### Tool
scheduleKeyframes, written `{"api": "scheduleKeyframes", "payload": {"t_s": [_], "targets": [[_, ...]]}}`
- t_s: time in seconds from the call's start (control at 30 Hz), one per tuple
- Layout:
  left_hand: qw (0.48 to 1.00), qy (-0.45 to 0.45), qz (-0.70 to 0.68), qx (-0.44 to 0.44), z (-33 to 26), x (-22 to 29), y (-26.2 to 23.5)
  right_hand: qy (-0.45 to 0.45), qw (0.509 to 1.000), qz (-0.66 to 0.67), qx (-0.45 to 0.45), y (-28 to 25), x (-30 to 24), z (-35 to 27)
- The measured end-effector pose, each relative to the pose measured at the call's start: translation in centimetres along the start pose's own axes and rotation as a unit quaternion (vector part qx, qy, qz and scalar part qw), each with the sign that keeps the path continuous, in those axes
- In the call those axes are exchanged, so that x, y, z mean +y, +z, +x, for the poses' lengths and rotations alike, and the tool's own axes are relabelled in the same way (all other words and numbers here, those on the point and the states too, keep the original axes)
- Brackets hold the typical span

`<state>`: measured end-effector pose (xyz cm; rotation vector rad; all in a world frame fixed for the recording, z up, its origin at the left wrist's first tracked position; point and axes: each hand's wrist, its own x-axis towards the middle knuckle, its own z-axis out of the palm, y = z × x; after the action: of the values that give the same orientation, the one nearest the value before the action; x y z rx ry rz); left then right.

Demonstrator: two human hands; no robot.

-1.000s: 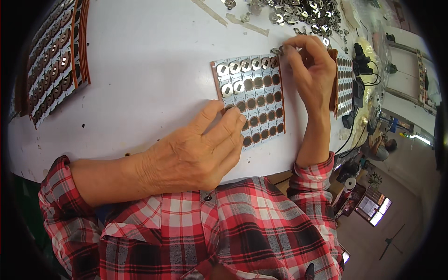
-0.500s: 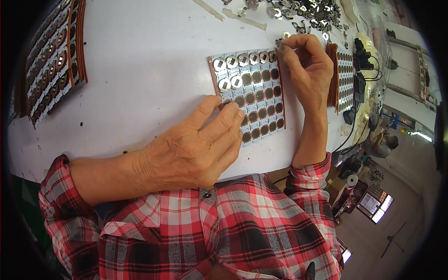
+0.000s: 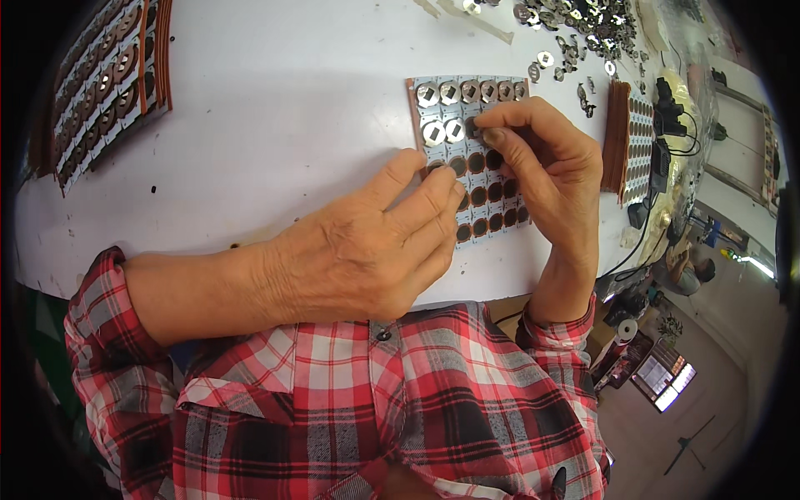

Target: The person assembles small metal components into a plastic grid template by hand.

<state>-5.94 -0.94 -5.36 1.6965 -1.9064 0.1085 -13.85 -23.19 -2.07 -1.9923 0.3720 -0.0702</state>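
Note:
A pale blue circuit board panel [image 3: 414, 112] with rows of round dark pads lies on the white table in front of me. Shiny round metal clips [image 3: 427, 92] line its far row, and two more sit at the left of the second row. My left hand [image 3: 354, 246] rests at the panel's near left, fingers apart, the fingertips on its lower rows and covering some pads. Above the second row, just right of those two clips, my right hand [image 3: 558, 171] holds thumb and forefinger in a pinch. Whatever lies between these fingertips is too small and hidden to make out.
Loose metal clips [image 3: 596, 25] lie in a heap at the far right, with several strays nearer. A stack of panels [image 3: 637, 146] stands right of my hand, beside black cables and adapters [image 3: 662, 158]. More filled panels [image 3: 104, 92] are stacked far left. A person [image 3: 687, 271] sits in the background.
My right hand has come from beyond the panel's far right corner, nearer and leftward, to over its second row. The left hand stays on the panel. The whole view has shifted slightly.

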Motion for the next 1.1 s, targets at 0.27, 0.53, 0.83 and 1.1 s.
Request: {"api": "scheduleKeyframes", "payload": {"t_s": [0.27, 0.53, 0.83, 1.1], "targets": [[1.000, -0.004, 0.001, 0.013, -0.2, 0.2, 0.2, -0.054, 0.988, -0.135, -0.048, -0.1, -0.6, 0.3], [1.000, -0.006, 0.003, 0.022, -0.2, 0.2, 0.6, -0.066, 0.985, -0.126, 0.096, 2.7, -0.1, -1.6], [1.000, -0.005, 0.004, 0.019, -0.2, 0.3, 0.4, -0.131, 0.969, -0.133, 0.159, 3.9, 0.3, -1.4], [1.000, -0.013, 0.010, 0.019, -0.2, 0.4, 0.1, -0.016, 0.980, -0.091, 0.178, 4.4, -0.3, -1.9]]}}
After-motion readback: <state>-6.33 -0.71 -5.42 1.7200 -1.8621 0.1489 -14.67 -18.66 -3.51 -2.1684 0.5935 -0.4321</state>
